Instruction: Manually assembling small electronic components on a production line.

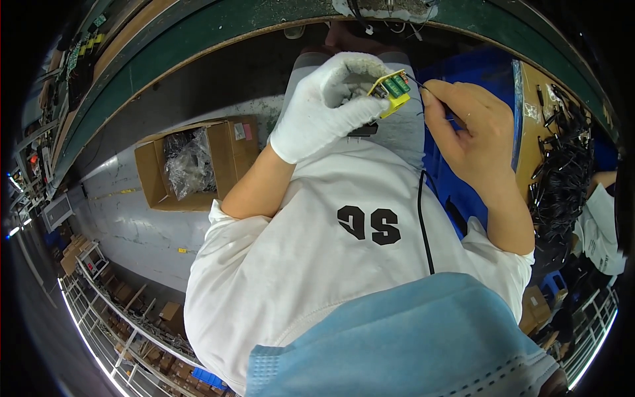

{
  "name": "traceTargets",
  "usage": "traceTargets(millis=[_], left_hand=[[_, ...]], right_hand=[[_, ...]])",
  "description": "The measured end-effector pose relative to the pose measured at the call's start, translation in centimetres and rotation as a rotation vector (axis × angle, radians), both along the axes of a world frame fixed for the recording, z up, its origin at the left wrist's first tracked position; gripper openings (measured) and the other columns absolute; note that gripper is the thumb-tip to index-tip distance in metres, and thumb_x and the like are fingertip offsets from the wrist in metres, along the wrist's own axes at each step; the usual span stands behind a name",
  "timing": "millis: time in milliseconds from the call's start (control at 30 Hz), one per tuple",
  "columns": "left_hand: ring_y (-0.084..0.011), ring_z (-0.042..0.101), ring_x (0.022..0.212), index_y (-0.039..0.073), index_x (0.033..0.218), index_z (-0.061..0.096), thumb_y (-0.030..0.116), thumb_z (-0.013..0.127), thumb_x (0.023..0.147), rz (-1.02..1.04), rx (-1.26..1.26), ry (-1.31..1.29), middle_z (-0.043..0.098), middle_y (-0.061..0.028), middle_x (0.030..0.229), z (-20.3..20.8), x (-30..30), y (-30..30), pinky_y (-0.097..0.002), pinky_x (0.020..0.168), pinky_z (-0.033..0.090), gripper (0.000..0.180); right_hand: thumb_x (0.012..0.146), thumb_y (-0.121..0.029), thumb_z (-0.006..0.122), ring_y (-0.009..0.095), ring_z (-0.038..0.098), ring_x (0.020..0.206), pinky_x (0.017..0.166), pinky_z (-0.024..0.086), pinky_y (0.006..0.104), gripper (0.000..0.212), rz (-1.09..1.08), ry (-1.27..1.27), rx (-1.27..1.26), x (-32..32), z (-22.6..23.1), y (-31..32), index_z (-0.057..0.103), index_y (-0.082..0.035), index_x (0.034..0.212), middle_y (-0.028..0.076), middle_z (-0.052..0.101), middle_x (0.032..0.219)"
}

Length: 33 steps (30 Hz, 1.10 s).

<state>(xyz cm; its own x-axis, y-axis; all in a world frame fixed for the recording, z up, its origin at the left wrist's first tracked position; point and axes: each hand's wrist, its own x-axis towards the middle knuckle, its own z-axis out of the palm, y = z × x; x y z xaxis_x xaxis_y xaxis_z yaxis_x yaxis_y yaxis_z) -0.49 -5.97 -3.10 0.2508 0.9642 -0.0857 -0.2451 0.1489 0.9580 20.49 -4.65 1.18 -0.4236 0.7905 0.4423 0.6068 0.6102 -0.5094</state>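
My left hand (316,114), in a white glove, is closed around a small circuit board (397,86) with green blocks and a yellow part. It holds the board tilted, between thumb and fingers, above my lap. Just to the right, my bare right hand (475,129) pinches a thin dark wire (417,82) between thumb and forefinger. The wire runs to the board's upper right corner; whether it is fixed there I cannot tell. Below the glove, a black ribbed piece (362,130) shows in part.
A green bench edge (218,32) curves across the far side. On the left floor stands an open cardboard box (231,155) with clear plastic inside. Right of me are a blue bin (440,155), a heap of black cables (562,192) and another person's pale sleeve (598,228).
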Motion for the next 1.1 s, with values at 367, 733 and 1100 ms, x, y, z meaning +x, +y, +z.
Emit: traceTargets(millis=[367, 733, 1100], left_hand=[[-0.0202, 0.062, 0.097, 0.0, 0.113, 0.057, -0.003, 0.074, 0.076, -0.005, 0.171, -0.044, 0.062, -0.012, 0.112, -1.5, 0.6, 0.1, -0.0301, 0.088, 0.053, 0.042], [-0.02, 0.063, 0.091, 0.004, 0.116, 0.049, -0.007, 0.077, 0.068, -0.114, -0.025, -0.548, 0.058, -0.0088, 0.108, -4.0, 1.3, 1.5, -0.0285, 0.081, 0.055, 0.057], [-0.0185, 0.066, 0.087, 0.001, 0.118, 0.056, -0.005, 0.081, 0.064, -0.125, 0.138, -0.292, 0.063, -0.012, 0.114, -1.6, 0.8, 1.9, -0.0246, 0.075, 0.055, 0.06]], right_hand=[[0.077, 0.006, 0.067, 0.014, 0.04, 0.052, 0.048, 0.032, 0.0245, 0.015, 0.014, 0.064, -0.037, -0.4, -0.6, 0.0, 0.07, 0.001, 0.09, 0.003, 0.052, 0.063], [0.073, 0.005, 0.072, 0.013, 0.036, 0.053, 0.046, 0.029, 0.0232, 0.028, 0.06, -0.045, 0.349, 0.1, -2.0, 0.5, 0.073, -0.002, 0.101, 0.0, 0.046, 0.066], [0.077, -0.003, 0.07, 0.014, 0.038, 0.055, 0.048, 0.032, 0.0246, 0.027, 0.117, -0.047, 0.274, 0.3, -1.5, 0.4, 0.071, -0.005, 0.104, 0.001, 0.047, 0.071]])
